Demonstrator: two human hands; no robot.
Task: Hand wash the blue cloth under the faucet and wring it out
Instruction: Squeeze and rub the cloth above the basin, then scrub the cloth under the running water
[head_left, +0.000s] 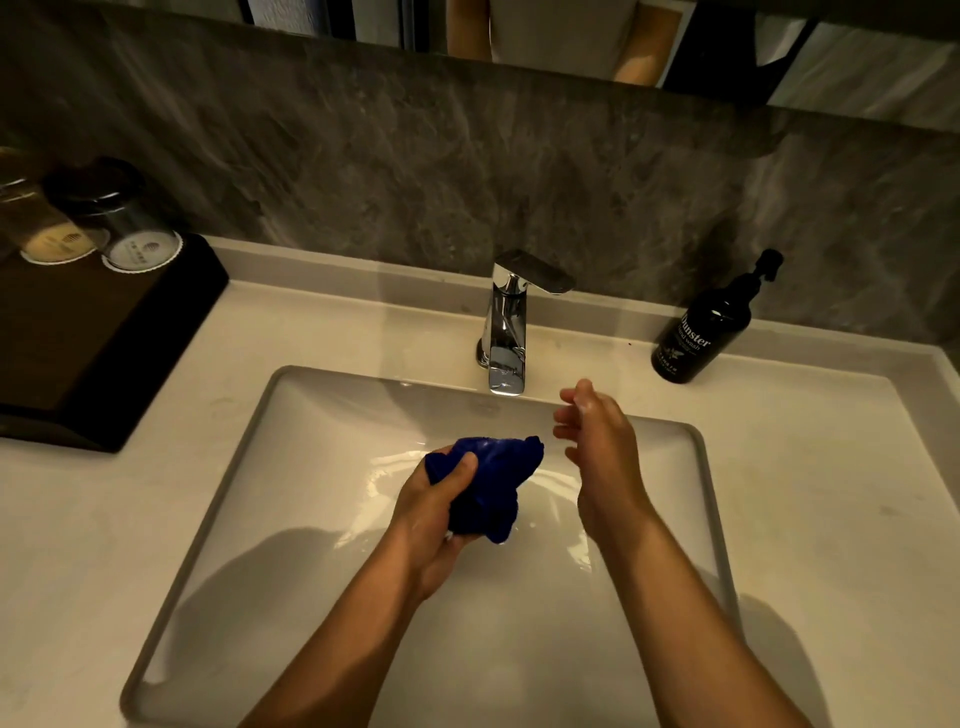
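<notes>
The blue cloth (493, 480) is bunched into a wet wad over the middle of the white sink basin (291, 415). My left hand (431, 514) is closed around its lower left part, thumb on top. To the right of the cloth, not touching it, my right hand (597, 441) is held up with its fingers apart and nothing in them. The chrome faucet (506, 332) stands behind the basin, its spout just above and between my hands. I see no clear stream from it. Water glistens on the basin floor under the cloth.
A black hand-wash pump bottle (706, 327) stands on the counter at the right of the faucet. At the left, a dark tray (104, 332) carries two upturned glasses (124, 223). The grey stone wall and a mirror edge rise behind.
</notes>
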